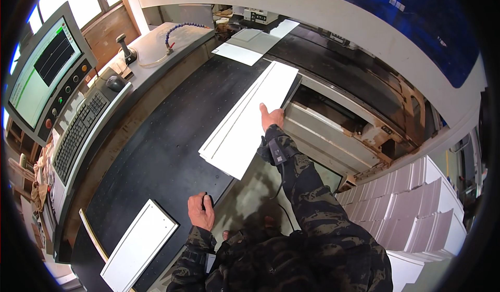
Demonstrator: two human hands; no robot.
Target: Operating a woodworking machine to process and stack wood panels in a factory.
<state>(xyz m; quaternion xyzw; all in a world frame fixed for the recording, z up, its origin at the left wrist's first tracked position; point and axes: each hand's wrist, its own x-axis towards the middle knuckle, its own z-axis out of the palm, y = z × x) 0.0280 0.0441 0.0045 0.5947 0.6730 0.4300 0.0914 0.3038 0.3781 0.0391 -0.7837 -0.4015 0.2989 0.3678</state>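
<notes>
At the near long edge of the dark machine bed (156,151), the person's right hand (272,118) lies flat and open on a long white panel (250,117), fingers spread, pressing rather than gripping. The panel sits aslant, its near corner overhanging the bed edge. The left hand (201,210) is closed over that same edge, bracing. Good practice: keep the palm flat and slide the panel squarely, avoiding its overhanging corner. Open bed lies leftward toward the keyboard (78,133); a second white panel (138,245) occupies the near corner, stacked white boards (416,208) crowd the right.
</notes>
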